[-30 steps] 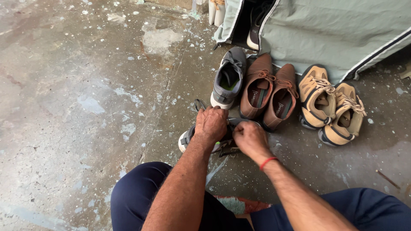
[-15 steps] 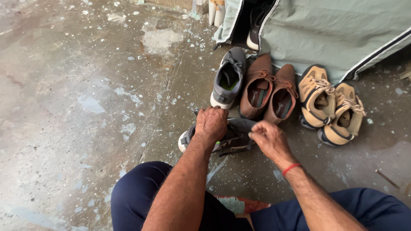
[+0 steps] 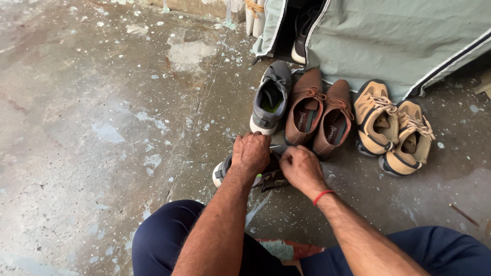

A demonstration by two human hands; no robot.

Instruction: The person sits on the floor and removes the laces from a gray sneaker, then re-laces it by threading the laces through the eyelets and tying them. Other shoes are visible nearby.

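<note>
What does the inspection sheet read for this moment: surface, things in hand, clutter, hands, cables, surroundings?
Surface: bare concrete floor, stained, with pale paint flecks.
Things in hand: grey sneaker on the floor, mostly hidden under both hands.
Clutter: second grey sneaker, brown shoe pair, tan laced pair, lined up side by side beyond the hands.
Hands: left hand and right hand both closed on the near sneaker; red band on the right wrist.
Cables: nothing seen.
Surroundings: grey-green fabric cover, part open, with dark footwear inside; person's dark blue trousers at the bottom.
</note>
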